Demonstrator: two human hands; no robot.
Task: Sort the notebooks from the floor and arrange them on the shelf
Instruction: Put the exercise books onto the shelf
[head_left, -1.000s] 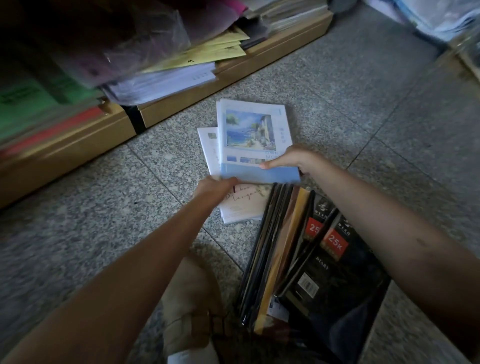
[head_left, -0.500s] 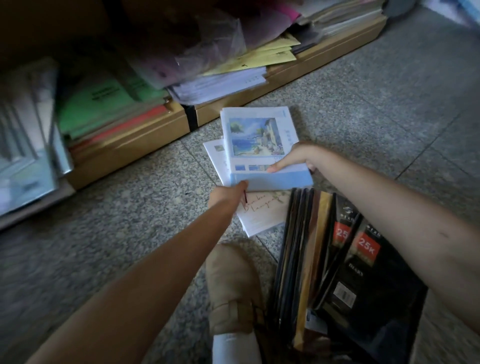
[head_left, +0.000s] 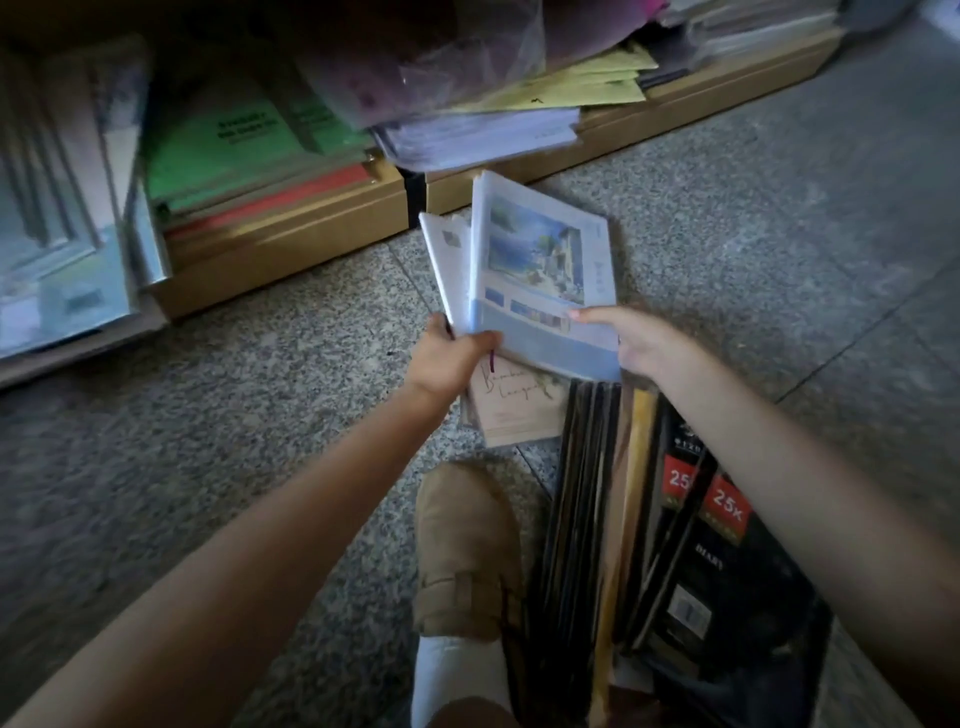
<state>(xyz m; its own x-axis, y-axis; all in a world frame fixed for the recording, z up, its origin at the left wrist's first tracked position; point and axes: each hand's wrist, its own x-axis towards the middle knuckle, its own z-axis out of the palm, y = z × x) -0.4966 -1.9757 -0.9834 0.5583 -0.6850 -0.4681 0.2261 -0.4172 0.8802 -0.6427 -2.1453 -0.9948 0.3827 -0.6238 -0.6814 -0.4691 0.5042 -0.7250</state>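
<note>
Blue notebooks (head_left: 540, 270) now raised, lower edge pinched by left hand (head_left: 448, 359) and right hand (head_left: 641, 347), fingers beneath hidden.

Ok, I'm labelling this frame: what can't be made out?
Head view:
Beige notebook: title partly covered by left hand and seascape notebook.
Green booklets on shelf: print blurred.
Black diaries: cut off by bottom edge, crossed by right forearm.
White notebook: cover hidden behind seascape notebook.
</note>
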